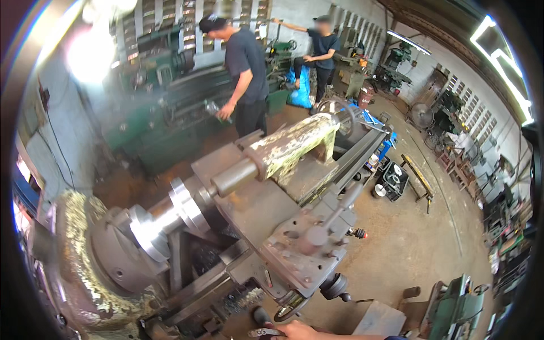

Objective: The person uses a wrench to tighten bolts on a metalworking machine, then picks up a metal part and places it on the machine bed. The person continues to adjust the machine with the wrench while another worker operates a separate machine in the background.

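My right hand [296, 330] comes in at the lower edge, cut off by the frame, with its fingers closed round a shiny metal tool [264, 332] that looks like a wrench. Just above it are the lathe's handwheel [292, 310] and carriage. My left hand does not show. A bright flanged metal workpiece [168, 220] sits between the lathe chuck [122, 252] and the tailstock [283, 148], whose quill [235, 174] points at its far end. On the carriage, the tool post [313, 239] has a long lever handle [345, 201] and stands apart from the workpiece.
One co-worker [246, 68] stands behind the lathe beside another green lathe [147, 124]; a second person [324, 54] is farther back. On the floor at right lie a black tray [391, 181] and a yellow metal stand [417, 177]. Green machinery [462, 306] stands lower right.
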Demonstrator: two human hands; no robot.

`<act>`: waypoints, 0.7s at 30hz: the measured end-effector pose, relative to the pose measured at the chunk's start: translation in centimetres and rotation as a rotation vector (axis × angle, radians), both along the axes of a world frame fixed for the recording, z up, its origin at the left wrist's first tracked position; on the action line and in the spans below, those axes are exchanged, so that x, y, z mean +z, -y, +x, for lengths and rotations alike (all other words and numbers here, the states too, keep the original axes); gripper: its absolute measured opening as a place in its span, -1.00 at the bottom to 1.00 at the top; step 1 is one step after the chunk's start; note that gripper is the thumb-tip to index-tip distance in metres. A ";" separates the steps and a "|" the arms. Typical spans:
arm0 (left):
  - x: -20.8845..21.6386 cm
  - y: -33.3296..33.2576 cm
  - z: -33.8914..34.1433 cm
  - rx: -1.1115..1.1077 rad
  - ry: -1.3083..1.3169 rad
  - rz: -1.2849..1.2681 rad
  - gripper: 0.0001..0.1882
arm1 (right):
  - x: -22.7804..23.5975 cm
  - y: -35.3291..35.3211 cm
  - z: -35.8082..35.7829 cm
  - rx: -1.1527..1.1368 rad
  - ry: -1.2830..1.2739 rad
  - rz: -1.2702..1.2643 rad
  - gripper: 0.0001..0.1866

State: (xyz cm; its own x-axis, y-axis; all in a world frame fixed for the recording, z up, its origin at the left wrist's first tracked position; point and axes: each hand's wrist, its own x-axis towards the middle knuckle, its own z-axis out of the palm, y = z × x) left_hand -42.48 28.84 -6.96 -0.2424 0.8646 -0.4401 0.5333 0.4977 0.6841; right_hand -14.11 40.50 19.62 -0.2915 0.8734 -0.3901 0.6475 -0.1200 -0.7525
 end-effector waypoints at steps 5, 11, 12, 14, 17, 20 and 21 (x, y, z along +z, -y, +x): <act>6.3 -2.7 1.2 -0.052 0.130 0.269 -0.77 | 2.3 -0.9 -0.1 0.047 -0.122 0.042 -0.57; 17.5 -7.7 8.7 0.270 0.884 0.103 -0.83 | 2.6 -1.3 0.5 0.045 -0.410 -0.187 -0.63; 19.5 -8.7 10.0 0.312 1.017 0.076 -0.84 | 2.3 -1.7 0.6 0.047 -0.501 -0.356 -0.65; 22.6 -9.5 13.0 0.321 0.908 0.150 -0.84 | 1.5 -2.1 0.8 -0.029 -0.749 -0.562 -0.70; 26.0 -11.0 14.6 0.439 1.121 -0.084 -0.77 | -0.6 -3.1 1.0 -0.107 -0.943 -0.874 -0.73; 27.3 -11.0 15.7 0.457 1.095 -0.081 -0.78 | -3.1 -3.9 0.3 -0.116 -1.009 -0.951 -0.74; 27.5 -10.9 16.0 0.460 1.090 -0.081 -0.79 | -4.0 -4.0 -0.1 -0.119 -1.031 -0.978 -0.74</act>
State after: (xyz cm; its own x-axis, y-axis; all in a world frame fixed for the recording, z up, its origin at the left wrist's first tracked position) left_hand -26.50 39.76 20.53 0.0134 0.7545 -0.6562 -0.5518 0.5528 0.6244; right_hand -14.18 44.46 15.62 -0.7563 0.4197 -0.5019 -0.1802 -0.8711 -0.4569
